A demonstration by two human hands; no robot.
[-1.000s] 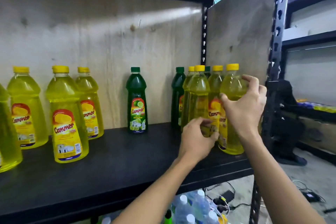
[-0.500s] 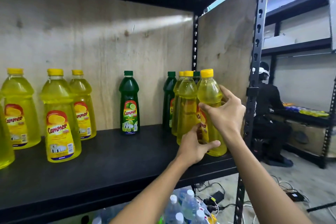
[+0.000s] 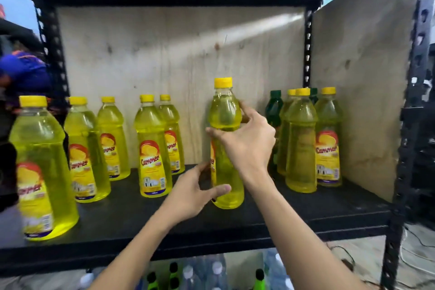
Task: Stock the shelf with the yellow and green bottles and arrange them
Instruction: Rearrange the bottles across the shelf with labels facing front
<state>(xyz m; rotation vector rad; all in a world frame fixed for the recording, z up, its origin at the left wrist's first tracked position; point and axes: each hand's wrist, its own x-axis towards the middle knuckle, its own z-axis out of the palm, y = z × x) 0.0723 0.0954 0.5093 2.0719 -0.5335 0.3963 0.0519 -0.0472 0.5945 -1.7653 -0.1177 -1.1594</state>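
A yellow bottle (image 3: 226,122) with a yellow cap stands mid-shelf on the black shelf board (image 3: 306,209), held by both hands. My right hand (image 3: 247,146) wraps its shoulder and middle from the right. My left hand (image 3: 195,193) grips its lower part, thumb across the front. A green bottle shows faintly through it from behind. At the right end stands a cluster of yellow bottles (image 3: 301,141) with green bottles (image 3: 274,108) behind them. Several more yellow bottles (image 3: 151,148) stand along the left half.
A plywood back panel and a plywood side panel (image 3: 357,92) close in the shelf. Black steel uprights (image 3: 404,148) frame it. Bottles with white and dark caps (image 3: 211,273) sit below the shelf. A person in blue (image 3: 21,70) is at the far left.
The yellow bottle has left the right-hand cluster and moved left to mid-shelf, both hands on it. The camera view has swung left, showing more bottles on the left.
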